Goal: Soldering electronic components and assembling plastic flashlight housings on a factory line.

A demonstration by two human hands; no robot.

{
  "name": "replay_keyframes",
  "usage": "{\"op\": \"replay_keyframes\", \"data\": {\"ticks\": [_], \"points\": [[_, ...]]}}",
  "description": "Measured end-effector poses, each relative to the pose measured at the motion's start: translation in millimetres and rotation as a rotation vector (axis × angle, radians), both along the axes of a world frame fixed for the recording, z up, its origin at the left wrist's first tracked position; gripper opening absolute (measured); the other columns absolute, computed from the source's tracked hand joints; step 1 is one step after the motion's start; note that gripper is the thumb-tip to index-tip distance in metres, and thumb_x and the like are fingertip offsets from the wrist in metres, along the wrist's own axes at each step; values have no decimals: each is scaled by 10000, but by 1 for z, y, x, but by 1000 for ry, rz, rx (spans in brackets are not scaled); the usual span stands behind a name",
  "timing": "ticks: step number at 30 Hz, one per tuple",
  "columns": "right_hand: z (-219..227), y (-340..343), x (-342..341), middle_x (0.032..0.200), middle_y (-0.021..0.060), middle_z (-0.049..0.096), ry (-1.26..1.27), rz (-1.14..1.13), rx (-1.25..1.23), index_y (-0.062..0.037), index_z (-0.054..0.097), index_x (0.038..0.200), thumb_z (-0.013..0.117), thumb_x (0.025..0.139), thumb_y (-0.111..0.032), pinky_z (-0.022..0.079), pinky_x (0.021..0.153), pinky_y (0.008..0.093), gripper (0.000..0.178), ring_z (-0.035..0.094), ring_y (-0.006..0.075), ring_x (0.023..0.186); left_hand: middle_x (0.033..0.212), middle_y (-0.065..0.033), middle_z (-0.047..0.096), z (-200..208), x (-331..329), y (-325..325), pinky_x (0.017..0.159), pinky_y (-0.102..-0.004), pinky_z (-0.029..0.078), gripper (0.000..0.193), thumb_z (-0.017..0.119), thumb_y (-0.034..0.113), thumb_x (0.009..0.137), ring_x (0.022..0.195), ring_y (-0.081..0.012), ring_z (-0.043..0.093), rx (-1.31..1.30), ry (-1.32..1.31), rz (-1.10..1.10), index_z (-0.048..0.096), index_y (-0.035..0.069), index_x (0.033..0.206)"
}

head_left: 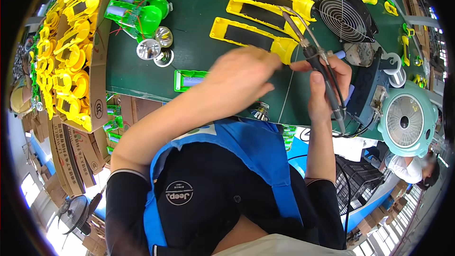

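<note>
Soldering iron with a black handle and a slim metal tip (313, 60) in a person's right hand (320, 92), above a dark green flat surface (194, 12).
The right grip is clamped around the handle, tip slanting up and leftward over long yellow plastic housings (272, 14). The left hand (244, 73), motion-blurred, is at the rounded end of the nearest yellow plastic housing (284, 48); I cannot tell whether its grip pinches anything. Left of it lies a green plastic tray with a blue cylinder (189, 81); farther left, shiny silver cup-shaped reflectors (148, 49). Beyond the iron stands a square black fan with a round wire guard (342, 15).
</note>
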State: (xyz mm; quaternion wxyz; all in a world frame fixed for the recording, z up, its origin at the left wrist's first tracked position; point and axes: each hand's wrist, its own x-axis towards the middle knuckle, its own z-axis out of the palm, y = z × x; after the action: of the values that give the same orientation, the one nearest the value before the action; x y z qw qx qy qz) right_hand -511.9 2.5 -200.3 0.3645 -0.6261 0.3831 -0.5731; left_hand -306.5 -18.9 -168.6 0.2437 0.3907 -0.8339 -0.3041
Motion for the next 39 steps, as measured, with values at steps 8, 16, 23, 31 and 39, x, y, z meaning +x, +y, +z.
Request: {"op": "replay_keyframes", "data": {"ticks": [8, 16, 23, 31, 39], "points": [[-23, -38, 23, 970, 136, 633, 459, 48, -344, -62, 564, 1057, 741, 731, 16, 526, 696, 339, 379, 645, 278, 817, 733, 36, 561, -10, 45, 6, 549, -194, 349, 30, 625, 25, 827, 642, -17, 450, 403, 333, 261, 620, 3, 846], [-13, 1, -3, 967, 162, 636, 389, 53, -262, -17, 559, 1047, 768, 729, -58, 516, 708, 346, 382, 642, 264, 807, 821, -24, 548, -13, 66, -19, 625, -242, 390, 43, 634, 13, 808, 738, -111, 516, 80, 48, 189, 607, 30, 836], [-6, -6, -10, 771, 123, 647, -276, 42, 638, -1, 540, 993, 622, 885, -182, 498, 595, 260, 226, 610, 150, 629, 890, -26, 518, -21, 57, -57, 784, -351, 358, 61, 660, 96, 780, 884, -204, 504, -195, -259, -96, 602, 82, 770], [-4, -17, 2, 705, 121, 644, -62, 38, 759, 3, 550, 967, 629, 861, -184, 480, 514, 215, 229, 596, 133, 542, 830, -24, 522, -18, 52, -67, 772, -327, 348, 59, 648, 128, 786, 883, -166, 528, -268, -487, -209, 632, 97, 738], [-4, -18, 2, 776, 110, 638, -51, 93, 760, 38, 552, 972, 624, 865, -58, 513, 543, 238, 161, 641, 145, 634, 777, -35, 508, -17, 51, -68, 749, -319, 337, 58, 602, 88, 757, 835, -153, 542, -306, -447, -254, 639, 71, 715]]}}
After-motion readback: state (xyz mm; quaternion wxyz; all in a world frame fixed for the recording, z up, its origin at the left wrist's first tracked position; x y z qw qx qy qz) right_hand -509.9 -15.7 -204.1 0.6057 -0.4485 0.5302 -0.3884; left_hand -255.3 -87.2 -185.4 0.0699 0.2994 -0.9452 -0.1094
